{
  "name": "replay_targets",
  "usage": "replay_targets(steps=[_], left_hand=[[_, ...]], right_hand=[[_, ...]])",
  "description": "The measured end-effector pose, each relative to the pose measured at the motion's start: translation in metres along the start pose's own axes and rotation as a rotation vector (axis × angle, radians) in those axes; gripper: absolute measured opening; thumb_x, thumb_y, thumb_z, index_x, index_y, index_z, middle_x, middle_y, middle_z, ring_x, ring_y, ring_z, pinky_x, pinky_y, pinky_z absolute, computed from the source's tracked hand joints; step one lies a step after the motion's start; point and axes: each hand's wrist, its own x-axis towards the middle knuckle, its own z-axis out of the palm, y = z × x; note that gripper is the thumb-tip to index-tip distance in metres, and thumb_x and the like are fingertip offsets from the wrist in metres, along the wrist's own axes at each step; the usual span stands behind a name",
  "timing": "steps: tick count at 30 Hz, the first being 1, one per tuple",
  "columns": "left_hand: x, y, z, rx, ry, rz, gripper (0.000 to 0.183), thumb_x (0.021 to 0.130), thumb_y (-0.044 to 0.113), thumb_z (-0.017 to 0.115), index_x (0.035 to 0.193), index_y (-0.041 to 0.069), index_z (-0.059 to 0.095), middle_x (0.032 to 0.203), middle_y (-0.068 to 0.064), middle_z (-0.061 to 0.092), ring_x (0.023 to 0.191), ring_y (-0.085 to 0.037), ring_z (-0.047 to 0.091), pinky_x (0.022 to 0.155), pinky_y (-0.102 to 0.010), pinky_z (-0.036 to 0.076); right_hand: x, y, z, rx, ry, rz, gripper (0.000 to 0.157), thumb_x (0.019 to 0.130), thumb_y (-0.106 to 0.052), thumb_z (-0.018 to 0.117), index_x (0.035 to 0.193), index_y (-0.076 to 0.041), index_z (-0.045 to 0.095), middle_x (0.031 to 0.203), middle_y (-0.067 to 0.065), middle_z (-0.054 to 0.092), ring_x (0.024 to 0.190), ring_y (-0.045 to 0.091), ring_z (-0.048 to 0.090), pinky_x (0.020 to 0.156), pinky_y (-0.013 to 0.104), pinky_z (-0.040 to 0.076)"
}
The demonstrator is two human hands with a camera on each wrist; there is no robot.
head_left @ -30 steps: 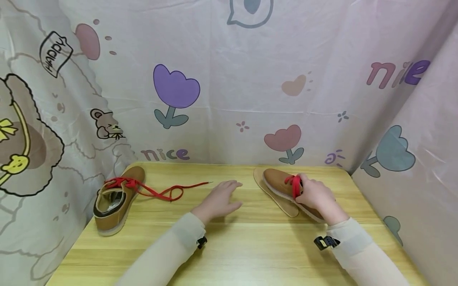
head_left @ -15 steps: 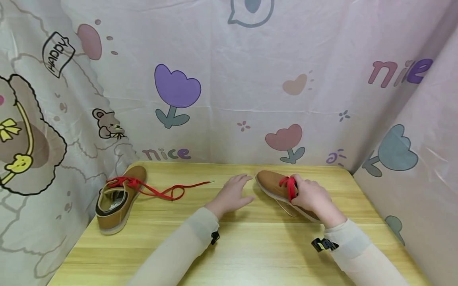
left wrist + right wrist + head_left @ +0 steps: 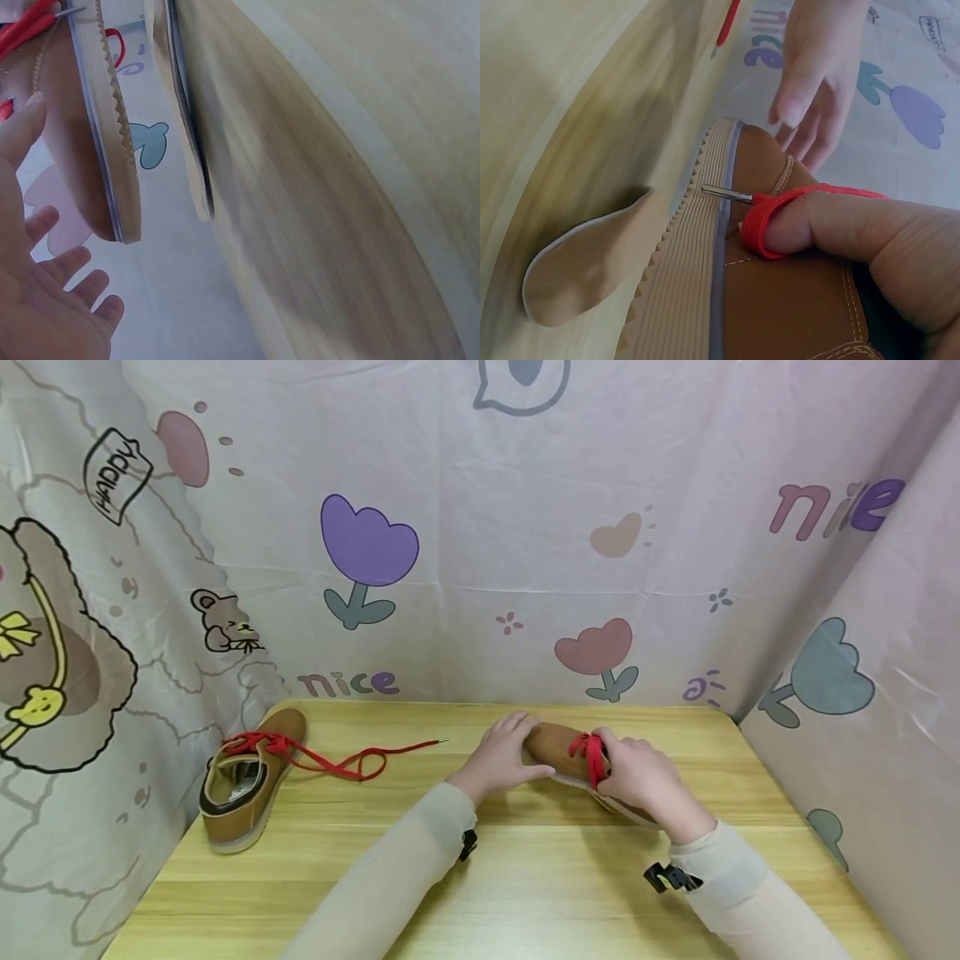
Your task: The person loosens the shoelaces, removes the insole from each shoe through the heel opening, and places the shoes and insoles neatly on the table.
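Right hand [image 3: 647, 777] grips brown shoe [image 3: 553, 748] above insole [image 3: 585, 270]; second shoe [image 3: 264, 789] stands left.

Curtained nook: cartoon-print cloth [image 3: 480, 527] around wood-grain table [image 3: 540, 885]

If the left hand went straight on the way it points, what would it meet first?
Most likely the brown shoe held by the right hand, at its toe: in the head view the left hand points toward that end. Depth is unclear, so it may already be touching.
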Motion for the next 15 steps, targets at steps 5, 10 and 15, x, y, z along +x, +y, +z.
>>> replay_targets(steps=[5, 10, 15], left_hand=[[0.004, -0.003, 0.002, 0.01, -0.043, 0.013, 0.095, 0.079, 0.068, 0.072, 0.156, 0.025, 0.037, 0.163, -0.006, 0.027, 0.15, -0.03, 0.023, 0.118, -0.056, 0.024], [0.003, -0.003, 0.003, 0.041, -0.102, 0.019, 0.097, 0.075, 0.069, 0.075, 0.154, 0.026, 0.04, 0.162, -0.004, 0.029, 0.148, -0.031, 0.026, 0.117, -0.055, 0.026], [0.0, -0.004, 0.003, 0.058, -0.121, 0.014, 0.095, 0.075, 0.067, 0.077, 0.153, 0.024, 0.042, 0.157, -0.002, 0.039, 0.144, -0.028, 0.034, 0.116, -0.049, 0.03]], right_hand=[[-0.003, -0.008, 0.0, -0.012, -0.004, -0.014, 0.075, 0.07, -0.023, 0.085, 0.137, -0.016, 0.051, 0.091, 0.01, 0.065, 0.082, 0.03, 0.061, 0.06, 0.044, 0.051], [-0.006, -0.016, 0.002, -0.035, 0.0, -0.035, 0.078, 0.07, -0.023, 0.084, 0.139, -0.016, 0.05, 0.092, 0.01, 0.064, 0.083, 0.029, 0.06, 0.063, 0.045, 0.051], [-0.006, -0.02, 0.006, -0.039, 0.02, -0.072, 0.078, 0.069, -0.024, 0.084, 0.139, -0.016, 0.051, 0.089, 0.007, 0.064, 0.08, 0.027, 0.059, 0.063, 0.045, 0.051]])
